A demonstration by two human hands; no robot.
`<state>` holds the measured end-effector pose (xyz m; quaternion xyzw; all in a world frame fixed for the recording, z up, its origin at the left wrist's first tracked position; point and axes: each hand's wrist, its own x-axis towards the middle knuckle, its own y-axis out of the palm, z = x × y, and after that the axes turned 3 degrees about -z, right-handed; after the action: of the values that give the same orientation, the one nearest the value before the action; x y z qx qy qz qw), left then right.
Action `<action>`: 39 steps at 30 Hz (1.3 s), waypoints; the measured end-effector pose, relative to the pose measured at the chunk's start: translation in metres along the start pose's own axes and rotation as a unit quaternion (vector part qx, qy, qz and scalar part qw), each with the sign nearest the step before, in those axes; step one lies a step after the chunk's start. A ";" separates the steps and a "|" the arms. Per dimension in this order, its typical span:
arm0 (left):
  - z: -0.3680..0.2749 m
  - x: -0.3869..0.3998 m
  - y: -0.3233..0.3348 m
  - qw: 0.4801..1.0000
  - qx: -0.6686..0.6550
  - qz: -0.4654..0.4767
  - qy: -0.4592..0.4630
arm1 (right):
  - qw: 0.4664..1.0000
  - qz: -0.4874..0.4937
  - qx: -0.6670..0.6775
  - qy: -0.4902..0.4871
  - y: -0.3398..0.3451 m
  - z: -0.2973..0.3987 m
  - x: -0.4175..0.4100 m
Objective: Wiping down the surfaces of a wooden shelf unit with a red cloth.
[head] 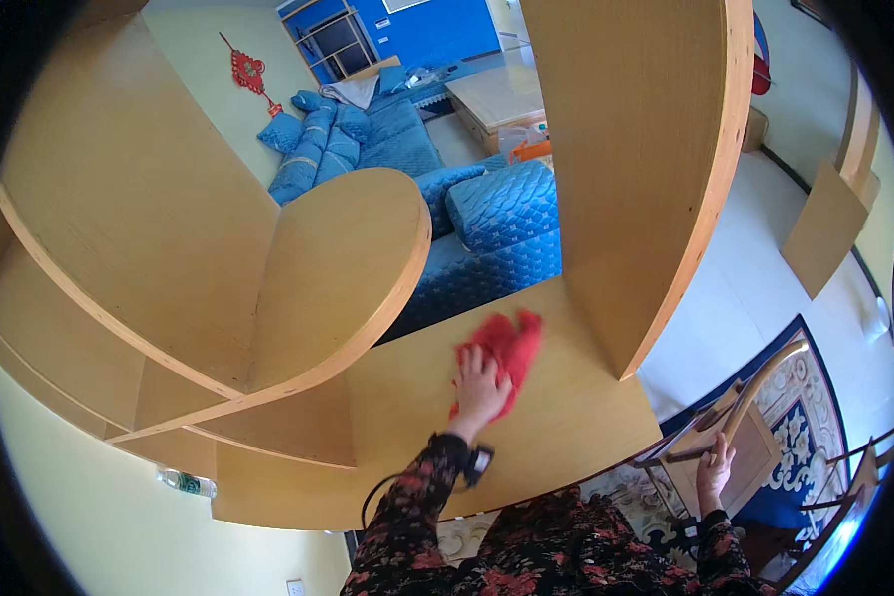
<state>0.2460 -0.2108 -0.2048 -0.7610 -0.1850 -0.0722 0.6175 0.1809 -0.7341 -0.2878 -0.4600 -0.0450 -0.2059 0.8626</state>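
Note:
My left hand (481, 396) presses down on a crumpled red cloth (518, 346), which lies on the wide lower board of a wooden shelf unit (566, 410). The cloth looks slightly blurred. Lower right, my right hand (715, 471) is at the curved wooden rail of a chair (749, 387), with the fingers closed around part of it. Both sleeves are dark with a floral pattern, and a small dark device sits at the left wrist.
A rounded shelf (343, 276) rises left of the cloth and an upright panel (633, 164) stands to its right. Behind is a sofa with blue quilted covers (503, 205). A plastic bottle (186, 483) is at the lower left, a patterned rug (793, 447) at the lower right.

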 end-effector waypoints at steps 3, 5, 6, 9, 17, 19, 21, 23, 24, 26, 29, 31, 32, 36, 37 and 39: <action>0.003 -0.054 -0.029 0.994 -0.062 0.011 0.094 | 1.000 -0.016 0.007 -0.022 0.001 0.005 0.000; 0.039 -0.076 -0.048 0.992 -0.047 0.021 0.116 | 1.000 -0.013 0.009 -0.018 0.002 0.005 0.000; 0.062 -0.080 -0.054 0.995 -0.008 0.012 0.101 | 1.000 -0.010 0.010 -0.015 0.003 0.005 0.001; 0.148 -0.079 -0.056 0.994 0.065 -0.011 -0.087 | 0.999 -0.010 0.029 -0.015 0.004 0.002 0.000; 0.128 0.022 -0.048 0.910 0.120 0.002 -0.398 | 1.000 0.022 -0.020 -0.004 -0.002 -0.009 0.000; 0.118 0.013 -0.040 0.951 0.122 0.040 -0.282 | 0.997 0.054 -0.054 -0.032 -0.007 -0.006 0.005; 0.090 -0.016 -0.033 0.988 0.074 0.049 -0.130 | 0.990 0.127 -0.061 0.009 -0.014 -0.003 0.012; 0.066 -0.058 -0.044 0.997 0.003 0.072 -0.004 | 0.972 0.144 -0.186 -0.015 -0.022 -0.012 0.012; 0.062 -0.084 -0.054 0.996 0.000 0.087 -0.016 | 0.967 0.102 -0.226 -0.058 -0.032 0.005 0.011; 0.064 -0.121 -0.078 0.997 -0.043 0.055 0.045 | 0.959 0.074 -0.221 -0.160 -0.050 0.080 0.014; 0.070 -0.135 -0.096 0.996 -0.080 0.040 0.024 | 0.952 0.142 -0.051 -0.266 -0.039 0.187 -0.009; 0.068 -0.134 -0.100 0.994 -0.102 0.039 -0.007 | 0.916 0.228 0.081 -0.320 -0.008 0.261 -0.039; 0.068 -0.137 -0.101 0.991 -0.127 0.031 -0.033 | 0.895 0.258 0.116 -0.344 0.009 0.294 -0.057; 0.083 -0.174 -0.117 0.983 -0.183 -0.005 -0.028 | 0.819 0.289 0.127 -0.480 0.051 0.407 -0.103; 0.097 -0.193 -0.126 0.983 -0.179 -0.009 -0.035 | 0.825 0.277 0.107 -0.481 0.061 0.423 -0.114; 0.134 -0.236 -0.136 0.984 -0.164 -0.048 -0.060 | 0.813 0.321 0.051 -0.483 0.089 0.441 -0.136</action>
<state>-0.0376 -0.1042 -0.1910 -0.8452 -0.2432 -0.0854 0.4681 0.1415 -0.2897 -0.1403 -0.4437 -0.3159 0.3335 0.7695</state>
